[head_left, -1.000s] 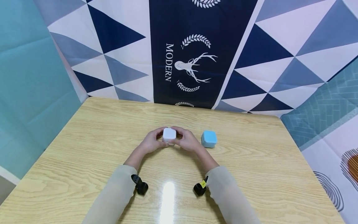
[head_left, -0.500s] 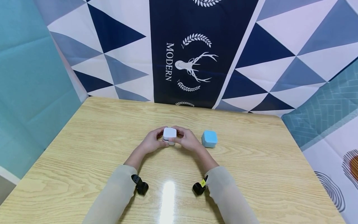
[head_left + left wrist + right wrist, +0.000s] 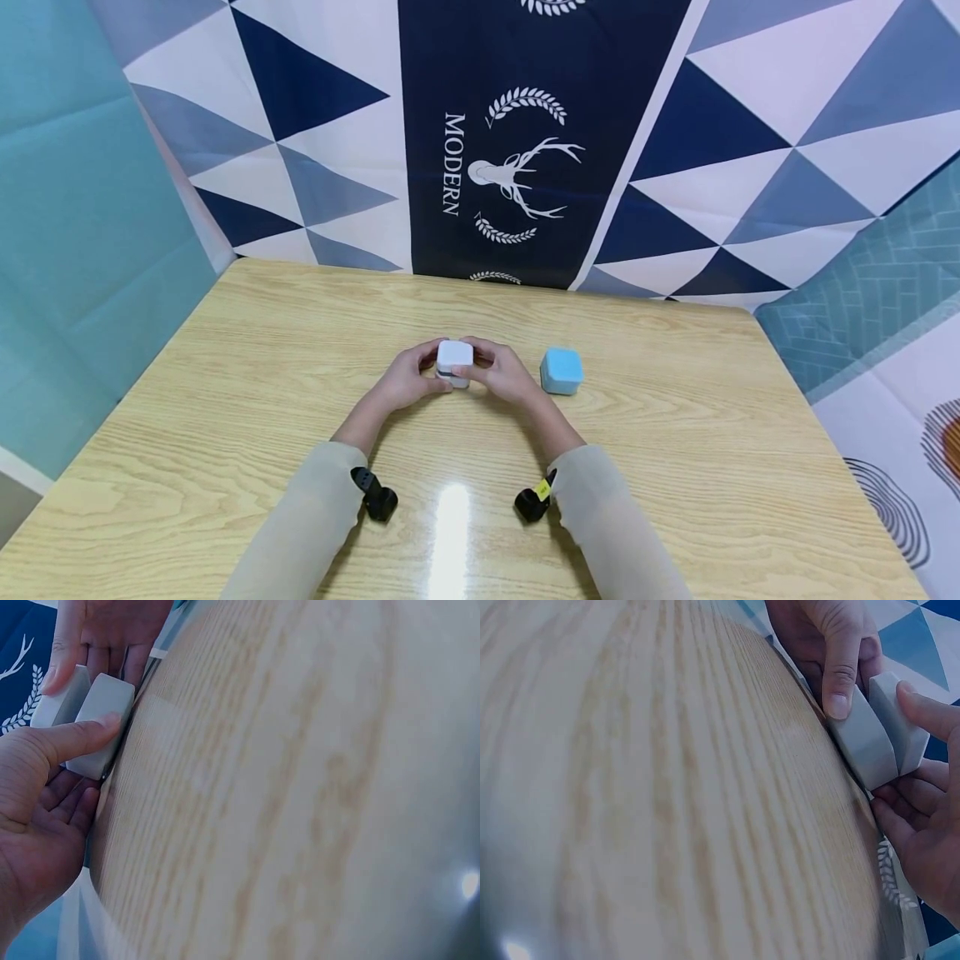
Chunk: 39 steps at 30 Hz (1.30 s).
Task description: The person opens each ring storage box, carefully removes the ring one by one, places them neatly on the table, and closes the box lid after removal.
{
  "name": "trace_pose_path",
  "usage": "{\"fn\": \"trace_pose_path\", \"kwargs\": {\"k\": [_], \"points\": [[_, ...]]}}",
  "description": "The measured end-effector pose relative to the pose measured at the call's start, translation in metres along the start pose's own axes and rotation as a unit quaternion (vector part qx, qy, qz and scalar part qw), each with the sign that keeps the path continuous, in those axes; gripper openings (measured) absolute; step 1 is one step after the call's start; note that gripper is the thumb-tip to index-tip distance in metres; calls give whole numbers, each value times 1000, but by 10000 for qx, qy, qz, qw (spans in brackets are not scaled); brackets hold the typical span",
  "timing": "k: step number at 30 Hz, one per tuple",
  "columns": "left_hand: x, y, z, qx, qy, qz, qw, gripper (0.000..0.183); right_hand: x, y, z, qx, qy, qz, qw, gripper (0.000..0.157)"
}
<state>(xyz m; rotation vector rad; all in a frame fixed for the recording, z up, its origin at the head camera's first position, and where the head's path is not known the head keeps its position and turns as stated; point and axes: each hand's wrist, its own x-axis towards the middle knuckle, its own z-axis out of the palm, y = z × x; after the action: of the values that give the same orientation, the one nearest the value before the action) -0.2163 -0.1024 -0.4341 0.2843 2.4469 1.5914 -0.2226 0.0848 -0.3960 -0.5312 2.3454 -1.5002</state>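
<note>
A small white box with rounded corners is between both hands at the middle of the table. Its lid (image 3: 455, 352) is raised on the left side; a dark gap parts it from the base (image 3: 866, 742). My left hand (image 3: 407, 379) holds the base, its thumb pressed on the front wall in the left wrist view. The lid (image 3: 909, 731) is gripped by my right hand (image 3: 504, 377), with the thumb in front and the fingers behind. In the right wrist view the gap narrows toward the right hand. The box's inside is hidden.
A light blue rounded box (image 3: 561, 372) stands just right of the right hand on the wood-grain table (image 3: 675, 467). Patterned cloth (image 3: 322, 167) hangs behind the table. Each wrist wears a small black camera, such as the left one (image 3: 380, 502).
The white lid has tilted up at its left side, and the dark gap above the base has widened. Both hands stay in almost the same place.
</note>
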Motion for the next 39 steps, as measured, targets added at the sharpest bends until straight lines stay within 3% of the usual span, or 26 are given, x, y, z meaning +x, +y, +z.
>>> {"fn": "trace_pose_path", "kwargs": {"k": [33, 39], "points": [[0, 0, 1, 14, 40, -59, 10000, 74, 0, -3, 1, 63, 53, 231, 9997, 52], [0, 0, 1, 30, 36, -48, 10000, 73, 12, 20, 1, 141, 57, 272, 9995, 53]]}}
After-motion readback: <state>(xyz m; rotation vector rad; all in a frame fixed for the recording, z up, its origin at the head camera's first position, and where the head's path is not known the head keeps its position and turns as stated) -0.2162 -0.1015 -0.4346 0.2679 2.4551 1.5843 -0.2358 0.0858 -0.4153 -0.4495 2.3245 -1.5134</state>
